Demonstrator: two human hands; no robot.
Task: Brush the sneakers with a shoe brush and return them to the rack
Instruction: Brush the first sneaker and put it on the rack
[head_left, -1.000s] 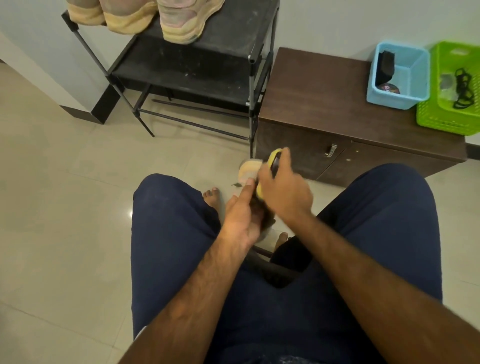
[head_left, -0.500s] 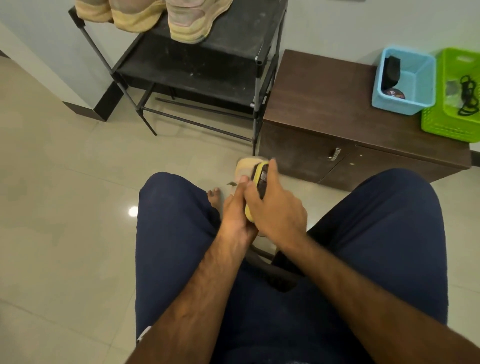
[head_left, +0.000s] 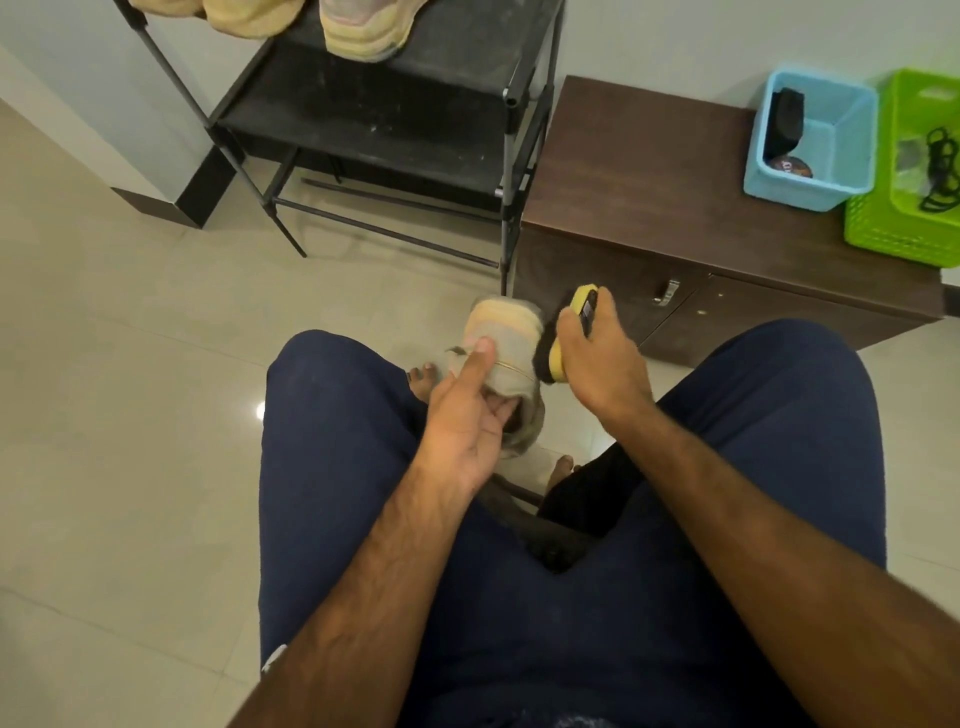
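Observation:
Between my knees I hold a beige sneaker (head_left: 506, 338) with a pale yellow sole, toe pointing away from me. My left hand (head_left: 467, 415) grips it at the opening, fingers inside and thumb pressed on the upper. My right hand (head_left: 597, 358) grips a yellow shoe brush (head_left: 563, 338) with dark bristles, which touch the sneaker's right side. Other beige sneakers (head_left: 358, 28) sit on the top shelf of the black shoe rack (head_left: 405, 119) at the upper left.
A low brown cabinet (head_left: 675, 197) stands right of the rack. On it are a blue basket (head_left: 810, 140) holding a dark object and a tin, and a green basket (head_left: 914, 166) with black cords. Pale floor tiles (head_left: 130, 364) spread to the left.
My right hand has moved the brush from over the sneaker's top to its right side, uncovering the upper. The camera has tilted slightly.

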